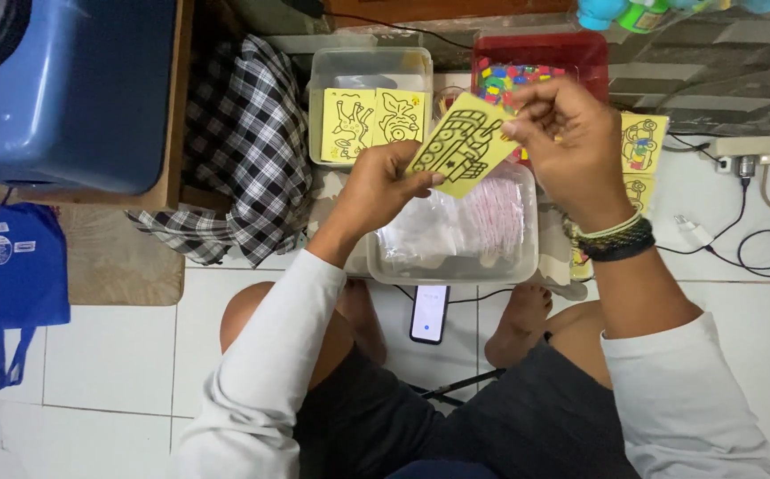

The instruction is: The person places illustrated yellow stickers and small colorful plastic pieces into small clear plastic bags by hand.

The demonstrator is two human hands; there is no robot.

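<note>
Above a clear plastic tub [456, 257] of small transparent bags, a yellow rectangular card with a black line drawing of a tank [461, 146] is held tilted, its upper end toward the red tray. Its lower edge is pinched in the left hand [383, 188], thumb on top. The right hand [571, 142] has fingertips pressed together at the card's upper right edge.

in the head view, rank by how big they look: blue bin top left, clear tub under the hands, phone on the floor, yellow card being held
1. blue bin
2. clear tub
3. yellow card, nearer the camera than the phone, so uncertain
4. phone
</note>
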